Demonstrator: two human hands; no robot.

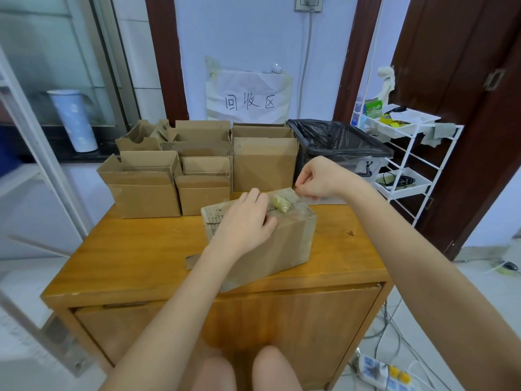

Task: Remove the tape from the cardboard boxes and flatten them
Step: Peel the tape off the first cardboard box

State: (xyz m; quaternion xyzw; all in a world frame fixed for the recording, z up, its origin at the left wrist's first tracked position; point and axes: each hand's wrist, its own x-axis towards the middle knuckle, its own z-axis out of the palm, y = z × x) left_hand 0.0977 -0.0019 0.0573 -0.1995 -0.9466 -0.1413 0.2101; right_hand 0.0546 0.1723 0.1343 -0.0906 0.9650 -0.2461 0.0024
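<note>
A closed cardboard box [282, 244] lies tilted on the wooden table [135, 258] in front of me. My left hand [245, 221] presses flat on its top. My right hand [318, 177] hovers over the box's far right corner, fingers pinched on a strip of clear tape [308, 198] that runs from the box top. A crumpled yellowish wad of tape [282, 205] sits on the box top between my hands. Several open cardboard boxes [180, 167] stand along the table's far edge.
A black-lined bin [338, 142] stands behind the table at the right, beside a white wire rack [406, 165] with trays. A paper sign [249, 100] hangs on the wall. A scrap of cardboard [191, 261] lies on the table. Cables and a power strip [377, 371] lie on the floor at right.
</note>
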